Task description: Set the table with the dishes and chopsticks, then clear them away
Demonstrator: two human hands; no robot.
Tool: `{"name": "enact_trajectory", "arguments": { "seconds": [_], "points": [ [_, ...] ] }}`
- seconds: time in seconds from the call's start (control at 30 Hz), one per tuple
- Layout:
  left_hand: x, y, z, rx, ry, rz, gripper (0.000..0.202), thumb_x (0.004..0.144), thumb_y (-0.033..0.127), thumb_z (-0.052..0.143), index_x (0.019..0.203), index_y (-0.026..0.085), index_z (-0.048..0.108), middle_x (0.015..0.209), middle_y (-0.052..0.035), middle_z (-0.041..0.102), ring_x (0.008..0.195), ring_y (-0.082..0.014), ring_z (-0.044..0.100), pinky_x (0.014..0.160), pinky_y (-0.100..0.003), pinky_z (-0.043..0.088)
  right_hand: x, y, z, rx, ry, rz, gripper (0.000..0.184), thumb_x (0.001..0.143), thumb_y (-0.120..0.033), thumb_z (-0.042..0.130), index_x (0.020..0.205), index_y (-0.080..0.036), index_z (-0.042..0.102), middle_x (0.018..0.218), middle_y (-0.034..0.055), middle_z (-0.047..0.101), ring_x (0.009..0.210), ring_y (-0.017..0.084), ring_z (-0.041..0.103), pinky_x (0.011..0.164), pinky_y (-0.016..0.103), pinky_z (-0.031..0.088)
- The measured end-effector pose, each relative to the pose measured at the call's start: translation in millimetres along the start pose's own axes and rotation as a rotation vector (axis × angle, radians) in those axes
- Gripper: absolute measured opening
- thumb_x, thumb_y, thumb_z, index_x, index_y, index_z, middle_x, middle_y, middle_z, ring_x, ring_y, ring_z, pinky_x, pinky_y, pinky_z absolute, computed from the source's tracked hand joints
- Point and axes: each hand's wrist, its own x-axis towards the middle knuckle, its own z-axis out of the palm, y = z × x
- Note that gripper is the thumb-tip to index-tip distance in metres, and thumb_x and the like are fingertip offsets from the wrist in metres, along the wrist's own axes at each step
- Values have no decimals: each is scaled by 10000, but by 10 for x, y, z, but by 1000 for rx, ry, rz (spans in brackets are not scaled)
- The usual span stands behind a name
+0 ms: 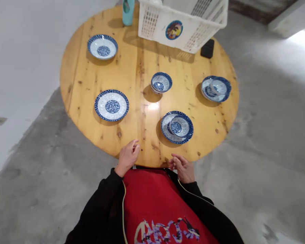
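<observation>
Two bare hands are at the near edge of the table [119,57], taking 12 o'clock as straight away from you: your left hand [129,154] at about half past six, your right hand [182,167] at half past five. The left fingers curl loosely with the thumb close in; the right ones bend more slackly. You show nothing in either grasp, though I cannot tell what lies under the palms. Closest to your right hand, at 5 o'clock but apart from it, the near bowl [176,127] sits in the near dish [169,136]. Nearest your left hand, towards 8 o'clock, is the flat plate [112,106]. I judge you to be in a pause between handlings; reaching for the near dish would call for uncurling your fingers, gripping its rim from both sides and keeping it level so the bowl stays put. Being round, the dish, bowl and plate give you no clear long axis; all face upward, the near bowl set slightly off-centre towards 3 o'clock in its dish.
</observation>
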Motion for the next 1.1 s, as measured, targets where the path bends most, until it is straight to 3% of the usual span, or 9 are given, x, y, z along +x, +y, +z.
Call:
{"name": "enact_trajectory", "arguments": {
  "seconds": [0.3, 0.73, 0.93, 1.1],
  "points": [
    [-364, 8, 59, -22, 127, -92, 418, 923, 364, 430, 1211, 151, 645, 938, -77, 753, 801, -176, 702, 758, -284, 528, 47, -85, 239, 38, -235, 55, 553, 584, -616, 760, 894, -167, 671, 598, 15, 675, 430, 138, 555, 411, 253, 438],
    [-586, 400, 543, 57, 91, -90, 429, 900, 370, 423, 1183, 158, 667, 842, -46, 727, 714, -163, 656, 686, -258, 504, 199, 97, -291, 56, -260, 60, 583, 581, -656, 723, 900, -174, 647, 627, 36, 680, 472, 166, 573, 450, 280, 438],
    [-797, 367, 705, 41, 126, -155, 458, 901, 385, 421, 1200, 140, 667, 845, -55, 733, 739, -173, 685, 725, -268, 520, 236, 164, -266, 45, -358, 84, 558, 583, -605, 711, 902, -151, 648, 626, 32, 678, 464, 147, 564, 449, 265, 431],
    [-896, 303, 717, 27, 140, -183, 459, 904, 400, 417, 1189, 139, 665, 836, -54, 733, 712, -170, 679, 727, -271, 517, 175, 181, -152, 34, -448, 74, 504, 608, -582, 679, 881, -159, 650, 605, 21, 659, 446, 144, 538, 435, 266, 411]
  ]
}}
